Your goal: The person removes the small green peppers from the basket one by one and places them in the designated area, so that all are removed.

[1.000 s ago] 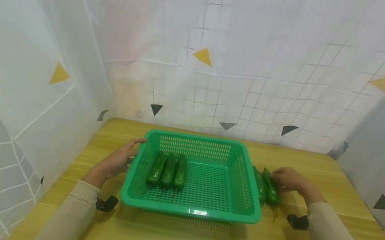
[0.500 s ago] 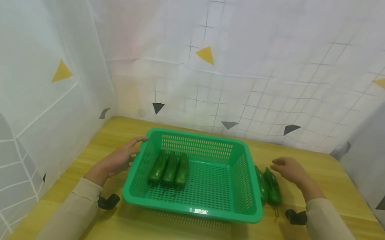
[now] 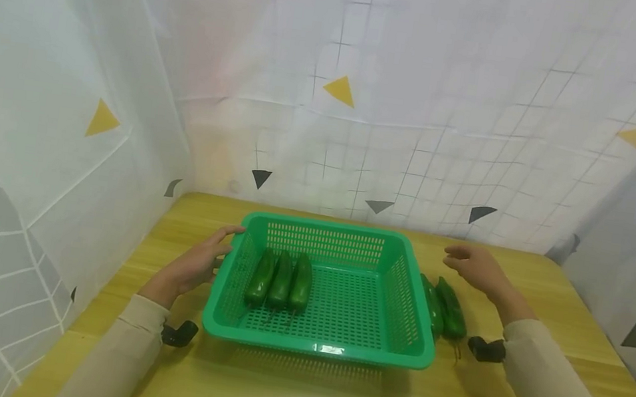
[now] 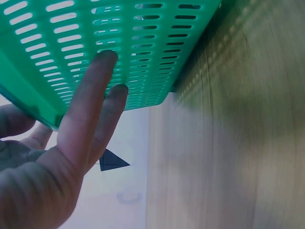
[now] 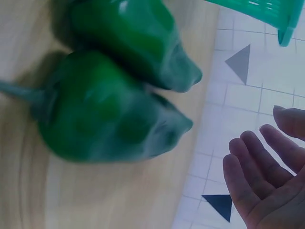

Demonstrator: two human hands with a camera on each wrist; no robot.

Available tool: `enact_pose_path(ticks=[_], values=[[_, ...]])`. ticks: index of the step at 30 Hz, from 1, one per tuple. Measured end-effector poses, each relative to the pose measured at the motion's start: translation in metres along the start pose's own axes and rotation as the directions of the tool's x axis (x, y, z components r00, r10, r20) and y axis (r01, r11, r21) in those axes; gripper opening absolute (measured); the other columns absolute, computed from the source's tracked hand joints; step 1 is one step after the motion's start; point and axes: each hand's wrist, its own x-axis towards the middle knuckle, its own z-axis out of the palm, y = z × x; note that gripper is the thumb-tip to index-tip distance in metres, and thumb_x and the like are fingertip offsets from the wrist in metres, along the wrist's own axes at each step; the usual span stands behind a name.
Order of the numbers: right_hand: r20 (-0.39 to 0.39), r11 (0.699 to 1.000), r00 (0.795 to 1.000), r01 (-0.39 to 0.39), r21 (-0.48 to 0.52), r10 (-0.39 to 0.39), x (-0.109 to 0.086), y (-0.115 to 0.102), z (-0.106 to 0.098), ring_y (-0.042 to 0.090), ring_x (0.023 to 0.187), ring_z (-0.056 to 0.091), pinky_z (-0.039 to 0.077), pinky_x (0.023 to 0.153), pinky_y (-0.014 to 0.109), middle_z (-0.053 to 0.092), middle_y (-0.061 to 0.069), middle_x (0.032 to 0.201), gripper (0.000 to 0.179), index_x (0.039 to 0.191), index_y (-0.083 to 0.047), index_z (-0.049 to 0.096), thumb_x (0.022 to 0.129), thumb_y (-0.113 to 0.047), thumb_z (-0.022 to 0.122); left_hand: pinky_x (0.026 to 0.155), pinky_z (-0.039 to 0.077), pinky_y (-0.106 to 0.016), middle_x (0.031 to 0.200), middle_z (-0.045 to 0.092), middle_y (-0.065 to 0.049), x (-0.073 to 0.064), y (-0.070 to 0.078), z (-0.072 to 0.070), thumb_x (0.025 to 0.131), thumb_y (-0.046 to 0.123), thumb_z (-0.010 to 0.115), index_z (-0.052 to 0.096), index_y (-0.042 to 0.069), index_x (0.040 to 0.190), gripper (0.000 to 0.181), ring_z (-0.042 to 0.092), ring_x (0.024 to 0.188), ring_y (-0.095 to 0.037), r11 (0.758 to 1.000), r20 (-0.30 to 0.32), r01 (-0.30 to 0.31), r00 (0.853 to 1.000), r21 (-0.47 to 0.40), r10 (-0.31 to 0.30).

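Observation:
A green plastic basket (image 3: 322,349) with slotted walls stands on the wooden table. Inside, at its left, three long green peppers (image 3: 279,281) lie side by side. My left hand (image 3: 197,266) touches the basket's left side; in the left wrist view its fingers (image 4: 78,114) reach fairly straight against the slotted wall. Outside the right wall lie two more green peppers (image 3: 449,310), the inner one partly hidden by the rim. My right hand (image 3: 477,270) hovers beyond their far tips, apart from them. The right wrist view shows its fingers loosely extended with nothing held.
The wooden table (image 3: 292,396) runs back to a pale patterned sheet (image 3: 431,72) that hangs behind and at both sides. Black wrist devices (image 3: 486,349) sit under both sleeves.
My right hand has left the outer pepper beside the basket, lifting away and moving farther back and slightly left. My left hand stays at the basket's side.

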Motion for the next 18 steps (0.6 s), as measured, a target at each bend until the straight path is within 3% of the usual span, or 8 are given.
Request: enact_pose_path(ticks=[18], values=[[-0.037,0.996,0.996,0.084,-0.009,-0.084,0.016,-0.045,-0.008,0.048,0.116,0.058,0.050,0.093,0.057,0.057,0.033,0.132,0.043,0.138,0.010,0.054,0.106,-0.018,0.053,0.085,0.055,-0.050,0.143,0.044,-0.024,0.000,-0.001,-0.001,0.110,0.027,0.040,0.021,0.023,0.159,0.052,0.056,0.120,-0.039,1.000,0.008,-0.009,1.000,0.005,0.009]])
